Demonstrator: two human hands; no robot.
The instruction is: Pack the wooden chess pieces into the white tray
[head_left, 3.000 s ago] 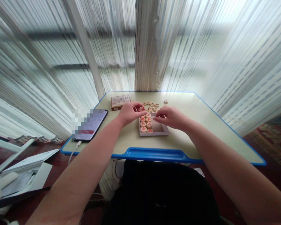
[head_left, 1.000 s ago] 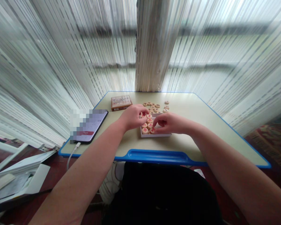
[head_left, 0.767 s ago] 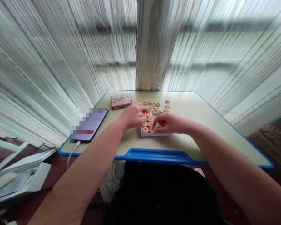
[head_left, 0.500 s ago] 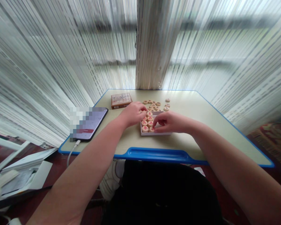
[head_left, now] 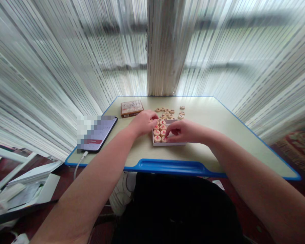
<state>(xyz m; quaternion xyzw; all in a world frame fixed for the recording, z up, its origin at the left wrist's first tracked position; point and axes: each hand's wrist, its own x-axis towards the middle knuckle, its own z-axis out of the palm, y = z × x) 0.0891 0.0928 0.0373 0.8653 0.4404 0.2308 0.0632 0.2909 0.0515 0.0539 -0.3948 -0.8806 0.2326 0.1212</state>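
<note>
A shallow white box tray (head_left: 169, 144) holds two columns of round wooden Chinese chess pieces (head_left: 157, 133) with red characters, set along its left side. My left hand (head_left: 145, 121) is at the tray's back left corner, its fingers curled inward over the rearmost pieces; what lies under the fingertips is hidden. From the right, my right hand (head_left: 182, 131) reaches over the tray with thumb and forefinger bent together on the front chess piece (head_left: 164, 139) of the second column. Behind the tray lie several loose pieces with dark characters (head_left: 167, 114).
A printed cardboard box (head_left: 131, 107) lies at the back left. A phone (head_left: 99, 135) with a white charging cable (head_left: 77, 166) rests on the left of the table. The table has a blue front edge with a moulded groove (head_left: 171, 166). Curtains (head_left: 162, 51) hang behind.
Both hands stay nearly in place over the tray, with only slight finger movement. The view has shifted a little.
</note>
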